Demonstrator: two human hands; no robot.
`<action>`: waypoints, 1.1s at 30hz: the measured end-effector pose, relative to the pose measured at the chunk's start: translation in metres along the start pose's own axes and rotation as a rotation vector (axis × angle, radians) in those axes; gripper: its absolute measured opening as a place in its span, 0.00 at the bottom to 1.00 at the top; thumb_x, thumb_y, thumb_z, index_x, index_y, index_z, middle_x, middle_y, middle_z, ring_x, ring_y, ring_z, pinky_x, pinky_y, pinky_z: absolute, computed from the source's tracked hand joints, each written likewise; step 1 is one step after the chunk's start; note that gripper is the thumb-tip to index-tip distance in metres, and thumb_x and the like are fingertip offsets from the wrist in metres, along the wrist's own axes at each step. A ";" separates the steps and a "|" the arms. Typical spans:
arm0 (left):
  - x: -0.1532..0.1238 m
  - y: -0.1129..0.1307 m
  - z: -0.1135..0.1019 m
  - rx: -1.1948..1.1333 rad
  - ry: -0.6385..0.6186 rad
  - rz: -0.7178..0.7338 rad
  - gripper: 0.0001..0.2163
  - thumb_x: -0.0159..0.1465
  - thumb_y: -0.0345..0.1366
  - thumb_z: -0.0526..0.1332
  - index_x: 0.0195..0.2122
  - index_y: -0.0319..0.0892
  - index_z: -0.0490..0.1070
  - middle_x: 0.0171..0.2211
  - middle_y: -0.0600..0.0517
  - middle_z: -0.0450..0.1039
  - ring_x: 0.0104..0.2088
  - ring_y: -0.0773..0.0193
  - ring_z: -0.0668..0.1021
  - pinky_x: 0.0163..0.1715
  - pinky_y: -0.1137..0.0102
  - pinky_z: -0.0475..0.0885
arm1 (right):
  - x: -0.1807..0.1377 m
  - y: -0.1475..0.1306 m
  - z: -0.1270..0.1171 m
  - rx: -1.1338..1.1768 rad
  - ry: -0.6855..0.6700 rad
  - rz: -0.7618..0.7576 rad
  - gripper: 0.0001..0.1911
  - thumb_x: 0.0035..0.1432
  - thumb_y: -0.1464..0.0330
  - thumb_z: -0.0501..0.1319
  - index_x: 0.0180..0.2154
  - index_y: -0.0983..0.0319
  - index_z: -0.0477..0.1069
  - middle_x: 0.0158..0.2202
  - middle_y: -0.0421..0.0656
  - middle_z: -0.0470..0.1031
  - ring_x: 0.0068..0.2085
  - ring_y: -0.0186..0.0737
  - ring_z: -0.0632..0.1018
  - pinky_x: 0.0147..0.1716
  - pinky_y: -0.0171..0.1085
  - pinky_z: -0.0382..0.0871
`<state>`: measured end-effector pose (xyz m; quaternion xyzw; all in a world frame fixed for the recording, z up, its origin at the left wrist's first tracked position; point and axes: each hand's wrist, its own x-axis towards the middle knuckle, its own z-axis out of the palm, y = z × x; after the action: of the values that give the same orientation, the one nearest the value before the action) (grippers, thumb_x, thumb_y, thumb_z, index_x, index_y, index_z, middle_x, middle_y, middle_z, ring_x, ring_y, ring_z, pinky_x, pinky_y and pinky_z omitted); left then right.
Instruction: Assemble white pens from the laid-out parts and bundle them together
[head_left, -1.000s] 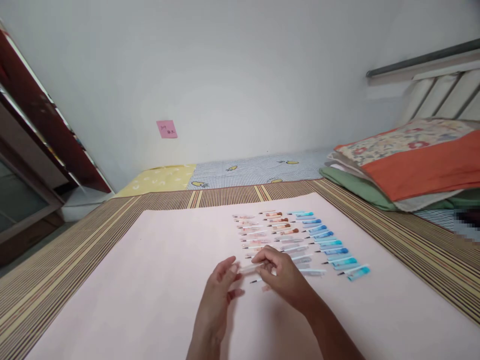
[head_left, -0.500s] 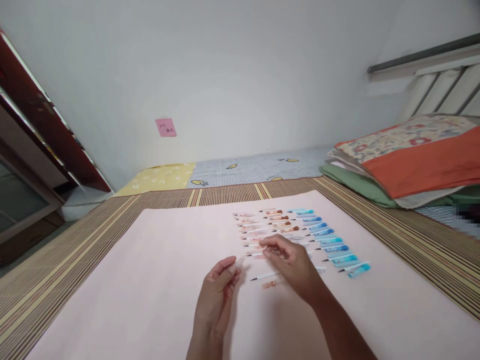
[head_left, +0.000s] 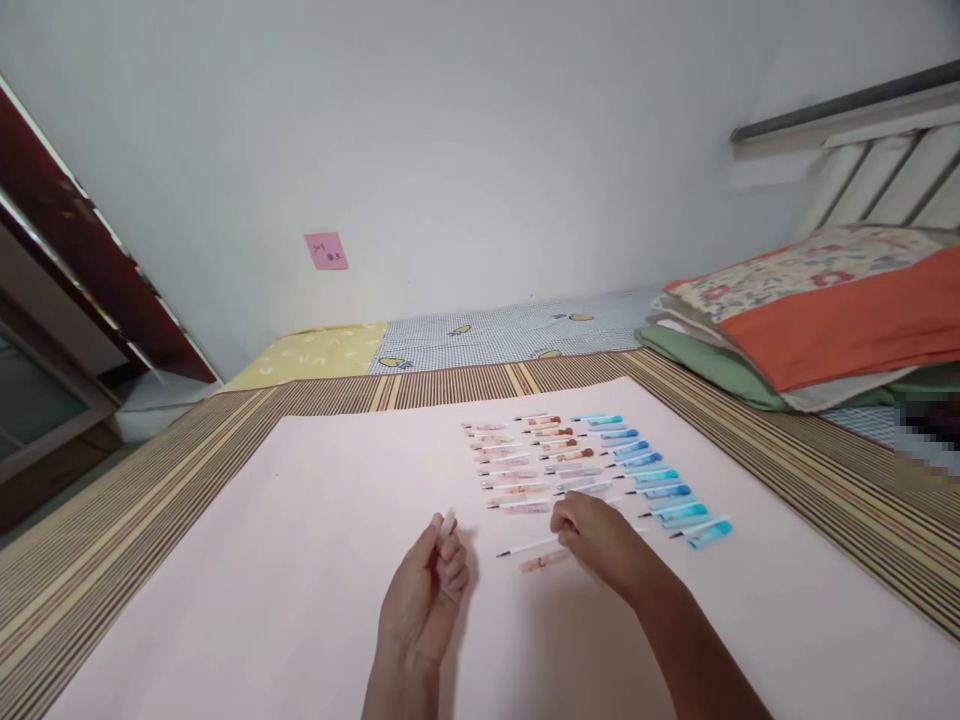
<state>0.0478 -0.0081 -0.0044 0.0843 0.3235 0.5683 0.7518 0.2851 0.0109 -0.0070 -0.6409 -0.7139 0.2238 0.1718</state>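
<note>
My left hand (head_left: 424, 590) is closed on a small whitish pen part (head_left: 447, 526), held upright between thumb and fingers above the pink sheet (head_left: 300, 560). Fingers curled down, my right hand (head_left: 604, 540) hovers low over the near end of the rows; whatever is in its pinch is hidden. Beside its fingertips lie a white pen refill (head_left: 529, 548) with a dark tip and a peach-coloured pen barrel (head_left: 544, 562). Farther back are rows of refills paired with barrels: pink barrels (head_left: 525, 508), brown-ended barrels (head_left: 574, 455) and blue barrels (head_left: 682, 515).
Under the sheet is a striped mat (head_left: 187, 480). Folded orange and floral bedding (head_left: 840, 320) is piled at the right. Yellow and checked cloths (head_left: 465, 335) run along the wall, where a pink note (head_left: 326, 251) is stuck.
My right hand has moved right and down from the pink barrels, and its fingers have curled in. My left hand has shifted slightly left, turning the whitish pen part more upright.
</note>
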 end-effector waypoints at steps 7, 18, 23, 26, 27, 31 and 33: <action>-0.001 -0.001 -0.001 0.015 0.009 0.034 0.07 0.65 0.31 0.65 0.31 0.37 0.70 0.22 0.57 0.60 0.19 0.74 0.62 0.17 0.78 0.58 | 0.010 0.009 0.014 -0.062 -0.006 -0.007 0.11 0.49 0.82 0.54 0.24 0.61 0.65 0.33 0.42 0.71 0.35 0.37 0.71 0.32 0.35 0.54; 0.000 0.000 0.002 0.009 0.047 0.031 0.05 0.66 0.30 0.63 0.32 0.37 0.70 0.22 0.57 0.61 0.19 0.73 0.63 0.17 0.77 0.60 | 0.009 0.004 0.010 -0.055 -0.008 -0.058 0.11 0.49 0.82 0.57 0.23 0.61 0.64 0.33 0.42 0.71 0.37 0.38 0.71 0.34 0.35 0.55; -0.002 0.001 0.003 0.002 0.053 0.022 0.06 0.68 0.30 0.61 0.32 0.37 0.70 0.22 0.57 0.61 0.19 0.73 0.63 0.17 0.77 0.59 | 0.012 0.003 0.012 -0.085 0.008 -0.078 0.12 0.50 0.83 0.55 0.23 0.61 0.64 0.33 0.43 0.72 0.37 0.38 0.70 0.34 0.35 0.55; -0.003 0.002 0.004 -0.005 0.065 0.022 0.07 0.68 0.29 0.60 0.31 0.37 0.70 0.22 0.57 0.61 0.19 0.73 0.63 0.16 0.77 0.59 | 0.011 0.002 0.012 -0.101 0.009 -0.080 0.12 0.50 0.83 0.56 0.23 0.61 0.66 0.33 0.44 0.73 0.37 0.39 0.71 0.34 0.35 0.56; -0.003 0.002 0.005 -0.008 0.075 0.019 0.07 0.67 0.28 0.60 0.31 0.37 0.70 0.22 0.57 0.61 0.19 0.73 0.63 0.16 0.77 0.59 | 0.010 0.001 0.012 -0.110 0.006 -0.086 0.11 0.49 0.82 0.56 0.23 0.61 0.67 0.33 0.44 0.73 0.37 0.40 0.71 0.35 0.36 0.56; -0.004 0.002 0.008 -0.011 0.095 0.007 0.06 0.67 0.28 0.60 0.31 0.36 0.71 0.22 0.56 0.62 0.19 0.73 0.63 0.16 0.78 0.60 | 0.010 0.001 0.014 -0.143 0.040 -0.105 0.12 0.48 0.83 0.55 0.24 0.62 0.69 0.33 0.44 0.74 0.37 0.40 0.71 0.36 0.36 0.56; -0.004 0.002 0.009 -0.014 0.094 0.010 0.06 0.67 0.27 0.60 0.32 0.36 0.71 0.22 0.55 0.62 0.19 0.73 0.63 0.16 0.78 0.60 | 0.011 0.002 0.015 -0.144 0.056 -0.106 0.13 0.46 0.84 0.54 0.24 0.62 0.69 0.33 0.44 0.74 0.37 0.40 0.72 0.37 0.36 0.57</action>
<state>0.0511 -0.0088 0.0047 0.0536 0.3542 0.5778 0.7334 0.2774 0.0206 -0.0209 -0.6190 -0.7559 0.1445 0.1568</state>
